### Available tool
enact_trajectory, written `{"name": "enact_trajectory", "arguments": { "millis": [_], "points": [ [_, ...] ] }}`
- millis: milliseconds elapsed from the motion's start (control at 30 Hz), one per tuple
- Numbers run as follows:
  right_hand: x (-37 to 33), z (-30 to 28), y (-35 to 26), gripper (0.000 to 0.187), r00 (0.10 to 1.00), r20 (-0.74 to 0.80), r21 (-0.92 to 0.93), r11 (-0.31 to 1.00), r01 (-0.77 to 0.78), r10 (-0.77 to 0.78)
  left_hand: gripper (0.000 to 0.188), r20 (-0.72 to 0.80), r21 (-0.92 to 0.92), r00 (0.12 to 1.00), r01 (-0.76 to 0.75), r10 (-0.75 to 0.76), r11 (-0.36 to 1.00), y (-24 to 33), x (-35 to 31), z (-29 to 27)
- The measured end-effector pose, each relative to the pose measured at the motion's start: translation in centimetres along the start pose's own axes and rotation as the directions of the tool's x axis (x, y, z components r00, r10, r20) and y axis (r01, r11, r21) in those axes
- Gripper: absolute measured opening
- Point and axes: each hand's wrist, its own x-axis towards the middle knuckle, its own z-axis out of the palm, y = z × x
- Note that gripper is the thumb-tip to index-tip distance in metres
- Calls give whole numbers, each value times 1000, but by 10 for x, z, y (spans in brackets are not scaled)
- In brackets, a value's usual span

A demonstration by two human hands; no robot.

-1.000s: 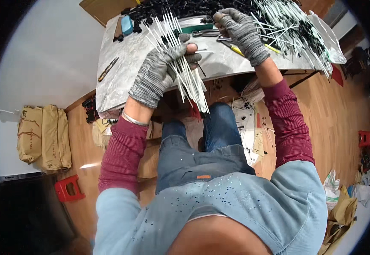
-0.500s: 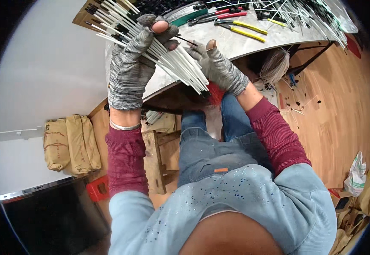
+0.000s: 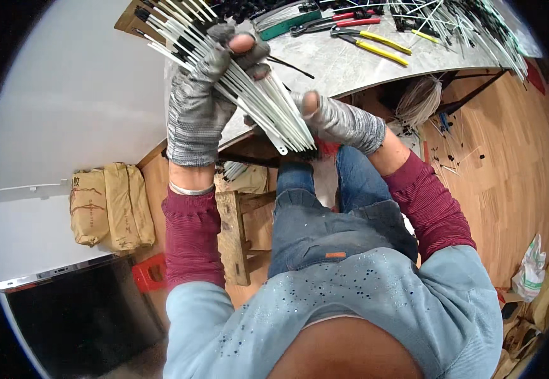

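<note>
My left hand (image 3: 202, 104), in a grey knit glove with bare fingertips, is closed round a thick bundle of thin white rods (image 3: 258, 104). The rods slant from upper left to lower right, and black pieces cap many upper ends. One flat rod tip with small holes sticks out at the bottom. A thin black strip (image 3: 292, 67) projects to the right from beside the left fingers. My right hand (image 3: 344, 123), gloved alike, is at the lower ends of the bundle. Its thumb stands up apart, and its other fingers are partly hidden by the rods.
A grey table (image 3: 344, 63) curves across the top. On it lie yellow-handled pliers (image 3: 375, 47), red-handled pliers (image 3: 337, 24), a green box (image 3: 287, 24) and a heap of rods (image 3: 457, 31). Below are a wooden stool (image 3: 233, 240), tan sacks (image 3: 113, 208) and a red plastic item (image 3: 150, 273).
My right hand has moved from the black strip down to the bundle's lower ends. The strip now sticks out free of it. My left hand keeps its grip; the whole view has shifted slightly.
</note>
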Motion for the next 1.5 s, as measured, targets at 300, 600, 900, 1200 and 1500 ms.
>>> {"name": "enact_trajectory", "arguments": {
  "millis": [300,600,900,1200,1500],
  "points": [
    [60,-44,6,42,943,-316,545,834,91,103,26,-266,351,932,333,-248,875,-70,-55,-1],
    [132,-112,-42,23,825,-323,-906,-102,-412,-464,26,-346,37,883,351,-317,936,-68,-41,-25],
    [171,-141,-75,19,858,-467,-749,-421,-512,-214,29,-298,4,900,334,-318,942,-72,-36,-37],
    [166,-139,-81,17,880,-410,-781,-406,-475,-239,30,-303,-50,895,330,-329,943,-74,-35,-39],
    [159,-130,-83,18,899,-372,-788,-434,-437,-230,31,-347,25,903,277,-251,961,-74,-36,-35]
  ]
}}
